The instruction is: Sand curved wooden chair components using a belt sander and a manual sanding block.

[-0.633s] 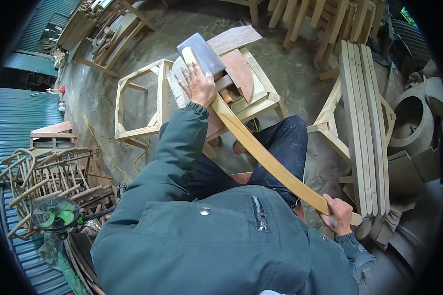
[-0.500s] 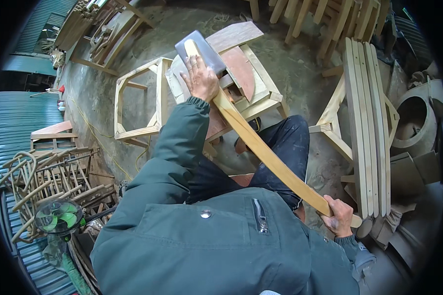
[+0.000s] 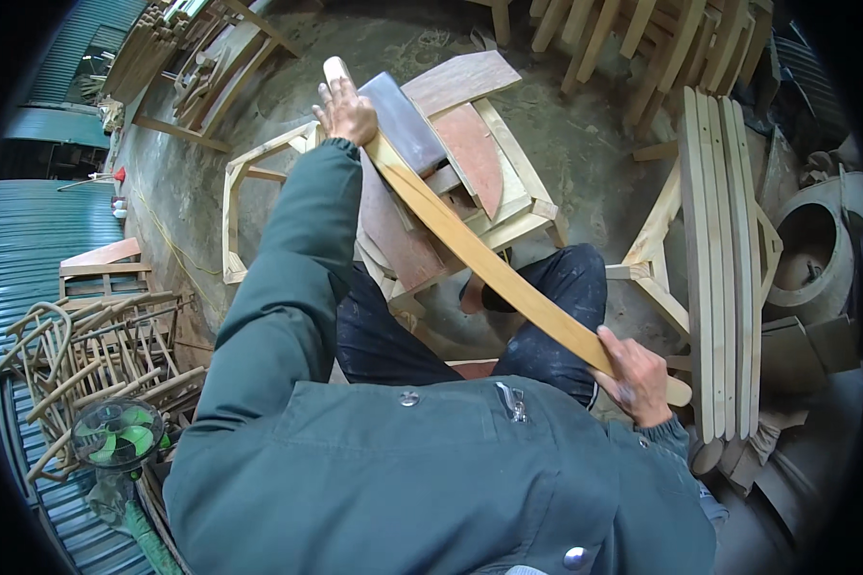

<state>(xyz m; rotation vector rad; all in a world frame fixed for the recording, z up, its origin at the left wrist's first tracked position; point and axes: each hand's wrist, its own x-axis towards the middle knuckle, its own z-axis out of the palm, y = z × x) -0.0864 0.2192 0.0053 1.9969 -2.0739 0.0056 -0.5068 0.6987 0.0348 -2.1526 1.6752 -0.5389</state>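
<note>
A long, slightly curved wooden slat (image 3: 470, 251) runs slantwise across the view, from the far left to beside my right hip. My left hand (image 3: 348, 113) has hold of it near the rounded far end, fingers laid along the wood and the thumb hidden. Around the near end, my right hand (image 3: 636, 376) is wrapped, with a short tip sticking out past it. Just right of the slat's far part is a grey rectangular pad (image 3: 405, 120), set in a wooden stand (image 3: 508, 230) topped with thin boards. Whether slat and pad touch, I cannot tell.
An open wooden frame (image 3: 235, 225) stands left of the stand. Several long pale slats (image 3: 724, 268) lean at the right on another frame, beside a round grey drum-like opening (image 3: 807, 251). Bent wooden pieces are piled at left (image 3: 115, 355), behind a green-bladed fan (image 3: 120, 433).
The slat has shifted left off the pad, baring the pad's face. My left hand moved left and farther away with it; my right hand moved slightly left and up in view.
</note>
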